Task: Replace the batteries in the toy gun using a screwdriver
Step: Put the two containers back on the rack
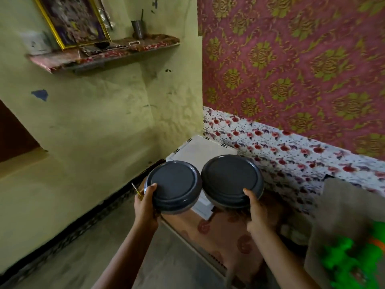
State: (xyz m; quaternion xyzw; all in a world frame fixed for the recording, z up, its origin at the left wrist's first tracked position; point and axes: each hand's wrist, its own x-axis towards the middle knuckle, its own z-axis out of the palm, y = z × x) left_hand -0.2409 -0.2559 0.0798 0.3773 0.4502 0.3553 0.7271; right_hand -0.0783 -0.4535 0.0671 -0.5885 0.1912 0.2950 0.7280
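My left hand grips a round container with a dark grey lid, and a thin yellow-handled screwdriver pokes out beside its fingers. My right hand holds a second container with the same kind of grey lid, right next to the first. A bright green toy gun lies blurred at the bottom right on a grey-brown cloth.
A white box stands behind the containers, against a floral sheet. A patterned brown surface lies below the containers. A pale green wall carries a shelf with a framed picture and a steel cup. Grey floor lies at the lower left.
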